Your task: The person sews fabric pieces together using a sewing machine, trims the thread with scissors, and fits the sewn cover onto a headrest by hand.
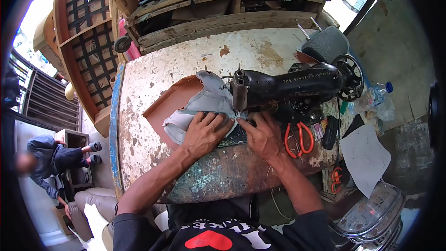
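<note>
A black sewing machine [288, 82] stands on the worn table, its needle end over a grey-white fabric piece [188, 107]. Brown backing material [174, 95] spreads out to the left under the fabric. My left hand [206, 132] lies on the fabric just left of the needle area, fingers stretched out and pressing down. Close to the needle on the right, my right hand [264, 135] has its fingers curled, with thumb and index finger pinching the fabric's edge. The needle tip and the exact seam are hidden by the machine head and my fingers.
Orange-handled scissors [299, 140] and a black-handled tool [330, 132] lie right of my right hand. A white sheet [366, 158] hangs at the table's right side, near a plastic bottle [378, 93]. A wooden shelf [223, 25] stands behind. Another person [51, 162] sits at left.
</note>
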Available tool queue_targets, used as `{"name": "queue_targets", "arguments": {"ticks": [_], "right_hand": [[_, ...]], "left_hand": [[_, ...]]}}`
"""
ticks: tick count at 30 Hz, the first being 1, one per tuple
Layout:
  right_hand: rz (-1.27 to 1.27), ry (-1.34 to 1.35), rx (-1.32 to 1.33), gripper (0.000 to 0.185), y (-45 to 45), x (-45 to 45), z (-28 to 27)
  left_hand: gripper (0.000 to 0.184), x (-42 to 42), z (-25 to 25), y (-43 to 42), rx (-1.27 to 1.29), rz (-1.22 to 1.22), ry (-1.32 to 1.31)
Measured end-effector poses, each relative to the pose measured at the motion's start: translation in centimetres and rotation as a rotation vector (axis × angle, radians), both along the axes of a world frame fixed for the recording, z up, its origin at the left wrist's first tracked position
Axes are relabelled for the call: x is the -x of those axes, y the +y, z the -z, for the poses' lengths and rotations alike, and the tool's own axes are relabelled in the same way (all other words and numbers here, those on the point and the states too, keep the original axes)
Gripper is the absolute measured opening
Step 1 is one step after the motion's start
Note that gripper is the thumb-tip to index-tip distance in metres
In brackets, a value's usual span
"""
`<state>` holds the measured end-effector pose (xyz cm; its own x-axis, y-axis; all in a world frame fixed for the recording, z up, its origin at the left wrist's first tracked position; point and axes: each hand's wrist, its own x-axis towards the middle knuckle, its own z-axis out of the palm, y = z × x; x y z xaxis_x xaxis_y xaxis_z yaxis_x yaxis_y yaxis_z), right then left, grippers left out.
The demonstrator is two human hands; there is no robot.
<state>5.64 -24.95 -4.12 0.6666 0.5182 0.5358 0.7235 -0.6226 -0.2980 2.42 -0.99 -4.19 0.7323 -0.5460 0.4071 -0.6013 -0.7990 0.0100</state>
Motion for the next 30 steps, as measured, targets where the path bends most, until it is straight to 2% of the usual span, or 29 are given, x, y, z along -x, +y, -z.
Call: {"name": "queue_targets", "arguments": {"ticks": [10,16,18,22,25,30], "right_hand": [[0.009,0.005,0.014,0.04,0.3,0.3,-0.1],[0.043,-0.016,0.036,0.041,0.4,0.5,0.0],[0.087,0.033,0.094,0.044,0.5,0.6,-0.3],[0.086,0.051,0.085,0.046,0.5,0.4,-0.4],[0.088,0.07,0.069,0.041,0.3,0.6,-0.4],[0.072,0.081,0.026,0.041,0.1,0.6,-0.5]], "left_hand": [[0.043,0.1,-0.2,-0.1,0.013,0.008,0.005],[0.043,0.9,0.0,-1.2,0.033,-0.073,0.045],[0.05,1.3,0.2,-2.1,0.04,-0.184,0.064],[0.048,1.7,0.7,-3.9,0.072,-0.3,0.046],[0.046,2.0,0.4,-5.1,0.072,-0.384,0.04],[0.043,1.8,0.5,-5.6,0.082,-0.426,0.079]]}}
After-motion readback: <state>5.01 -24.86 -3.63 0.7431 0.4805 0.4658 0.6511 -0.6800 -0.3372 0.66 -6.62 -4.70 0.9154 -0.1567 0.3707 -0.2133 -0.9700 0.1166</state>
